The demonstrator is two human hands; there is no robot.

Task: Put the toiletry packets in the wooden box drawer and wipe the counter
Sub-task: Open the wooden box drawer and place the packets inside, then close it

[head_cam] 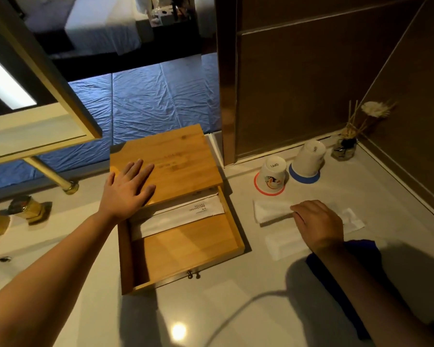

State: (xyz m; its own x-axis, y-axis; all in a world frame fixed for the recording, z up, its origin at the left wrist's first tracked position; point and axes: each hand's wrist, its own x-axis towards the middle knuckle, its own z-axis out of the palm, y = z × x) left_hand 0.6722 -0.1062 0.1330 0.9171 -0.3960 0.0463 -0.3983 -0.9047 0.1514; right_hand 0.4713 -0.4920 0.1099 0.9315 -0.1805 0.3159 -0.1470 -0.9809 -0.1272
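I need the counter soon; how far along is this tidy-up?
Done: one white toothbrush packet lies in the open wooden drawer. In hand: the right hand rests on a white packet on the pale counter. Left: another packet, then wiping.

A pale glossy stone counter [236, 309] catches a round glare of lamp light near its front edge. Dark brown panelled walls [311, 83] meet in the right corner, edged by a thin metal strip. Crumpled blue plastic sheeting [156, 96] covers the floor beyond. A brass-framed mirror [35, 78] hangs at left, showing a bright white light strip [5, 83].
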